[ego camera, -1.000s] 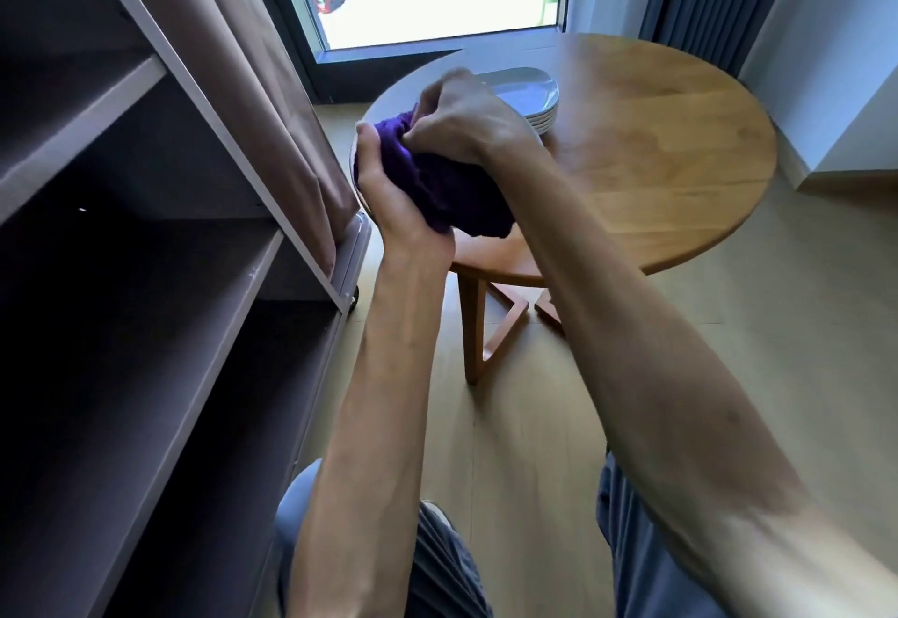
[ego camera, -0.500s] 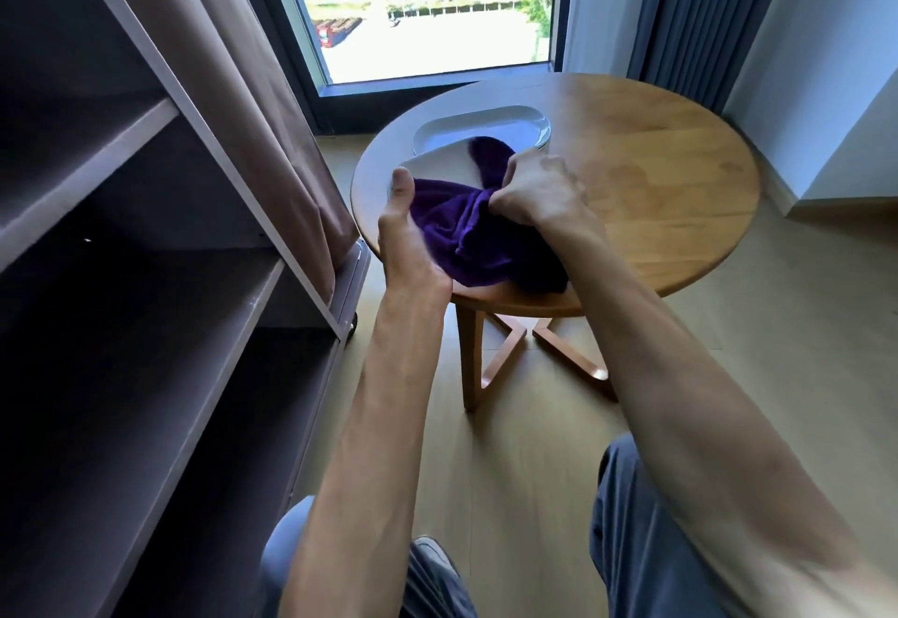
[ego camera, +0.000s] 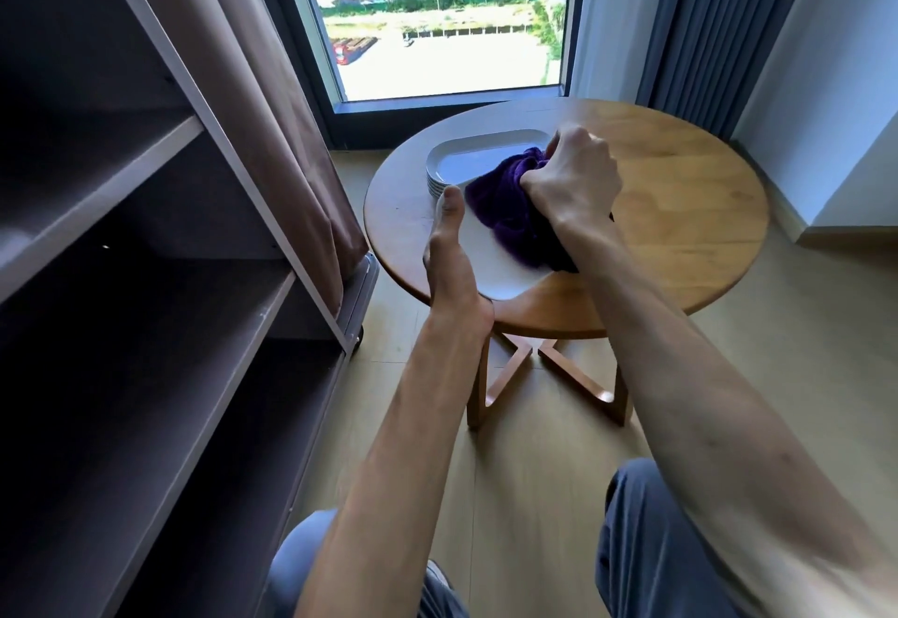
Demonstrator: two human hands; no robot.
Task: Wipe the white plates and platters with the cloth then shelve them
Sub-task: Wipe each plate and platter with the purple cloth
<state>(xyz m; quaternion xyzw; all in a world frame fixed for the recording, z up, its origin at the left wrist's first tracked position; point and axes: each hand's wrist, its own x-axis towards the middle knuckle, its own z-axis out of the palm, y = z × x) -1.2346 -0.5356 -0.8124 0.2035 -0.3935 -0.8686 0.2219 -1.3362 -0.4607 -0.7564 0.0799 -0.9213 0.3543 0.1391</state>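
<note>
Hands are working over a white plate (ego camera: pixel 491 262) held above the near edge of the round wooden table (ego camera: pixel 680 209). The left hand (ego camera: pixel 452 257) is gripping the plate's left rim, thumb lying straight along the top face while the fingers are hidden underneath. The right hand (ego camera: pixel 573 180) is clenching a bunched purple cloth (ego camera: pixel 510 209), fingers curled tight around it, and is pressing the cloth down onto the plate's upper surface. Just beyond them a stack of white platters (ego camera: pixel 466 165) is sitting on the table's far left part, the top oval one partly covered by the cloth's far end. A brown shelving unit (ego camera: pixel 146 277) with bare shelves is standing to the left, a brown curtain (ego camera: pixel 272 121) hanging beside it, and a window (ego camera: pixel 437 14) is showing buildings and a lot outside
</note>
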